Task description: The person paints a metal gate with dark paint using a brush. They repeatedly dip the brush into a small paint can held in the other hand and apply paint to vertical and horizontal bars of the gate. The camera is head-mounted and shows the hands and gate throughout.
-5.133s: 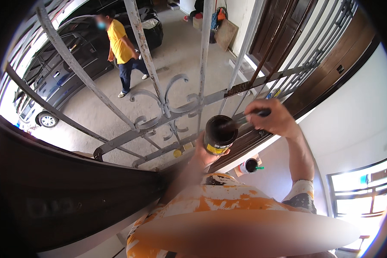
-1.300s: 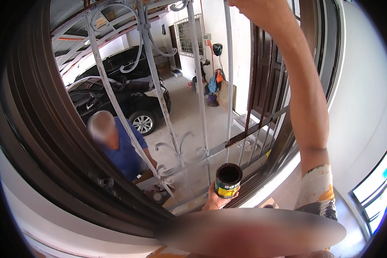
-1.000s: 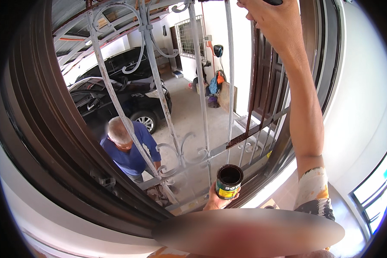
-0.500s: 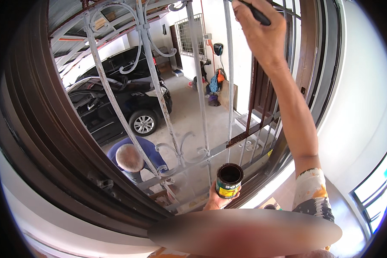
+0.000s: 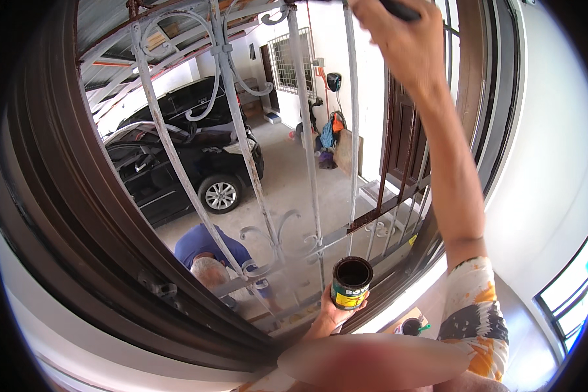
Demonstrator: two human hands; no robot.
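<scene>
Left grip (image 5: 332,313): wrapped round paint can (image 5: 351,287). Right grip (image 5: 408,49): closed on brush (image 5: 400,9), bars (image 5: 305,98) beyond; coating apparently underway, next stroke wanting steadiness.

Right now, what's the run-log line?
Left hand: holding open green-and-yellow cylindrical can | right hand: raised, gripping black-handled tool | nearby: grey metal grille

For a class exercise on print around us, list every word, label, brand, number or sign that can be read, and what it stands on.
Can in the left hand: pale lettering on its green-and-yellow label, not copied out here.
Small pot, lower right: any print is too small to read.
</scene>
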